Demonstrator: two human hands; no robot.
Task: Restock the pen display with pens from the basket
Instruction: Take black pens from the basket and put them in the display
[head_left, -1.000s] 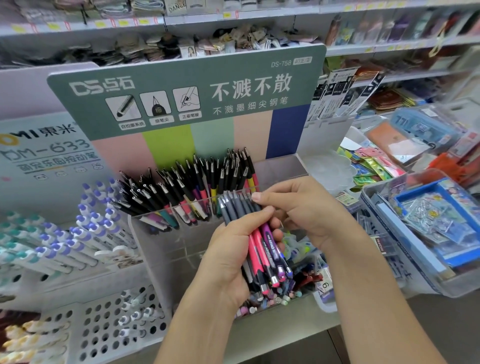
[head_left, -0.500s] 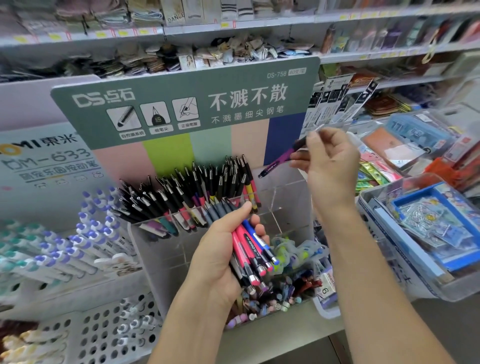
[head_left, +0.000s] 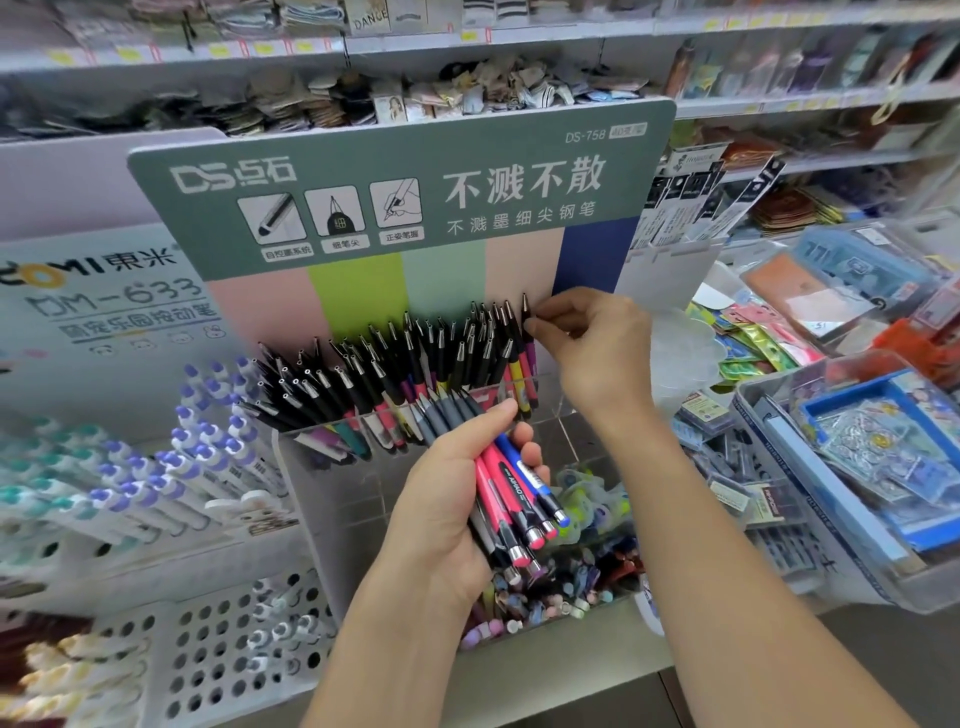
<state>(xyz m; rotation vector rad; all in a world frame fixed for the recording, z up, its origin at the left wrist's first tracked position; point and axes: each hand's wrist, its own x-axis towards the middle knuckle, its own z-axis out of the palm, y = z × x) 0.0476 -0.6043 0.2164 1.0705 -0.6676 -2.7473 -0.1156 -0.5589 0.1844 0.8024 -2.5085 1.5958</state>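
The left hand (head_left: 457, 493) grips a bundle of pens (head_left: 511, 499) low before the display, so the supply waits close. Beyond it, the right hand (head_left: 587, 353) pinches one purple pen (head_left: 529, 358) at its top and seats it at the right end of the pen display (head_left: 550, 410) — half a second ago this pen was lifted high, clear of the row.

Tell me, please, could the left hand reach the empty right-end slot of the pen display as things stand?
Probably not freely: the left hand grips a bundle of pens, and the right hand, pinching a purple pen, sits before that end of the pen display.
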